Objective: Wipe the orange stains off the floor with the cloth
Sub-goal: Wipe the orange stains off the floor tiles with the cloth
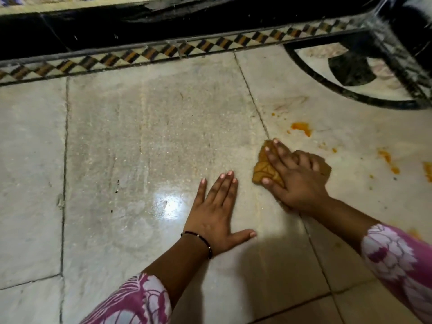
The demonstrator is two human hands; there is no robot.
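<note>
- The right hand [295,177] presses flat on a crumpled orange-brown cloth [265,168], fingers spread over it and thumb tucked at its near edge, holding it down against the marble floor [145,136].
- The cloth lies right beside a dark grout line [253,99] between 2 slabs, partly hidden under the hand.
- Orange stains [301,127] sit on the floor just beyond and to the right of the cloth: 1 larger blotch, with smaller specks and streaks [387,160] trailing toward the right edge.
- The left hand [216,213] rests palm down on the bare floor, fingers splayed, gripping nothing; a thin dark bracelet [198,240] circles its wrist.
- Both forearms wear pink-and-white patterned sleeves [397,260].
- A checkered inlay border [145,53] runs along the far side of the floor.
</note>
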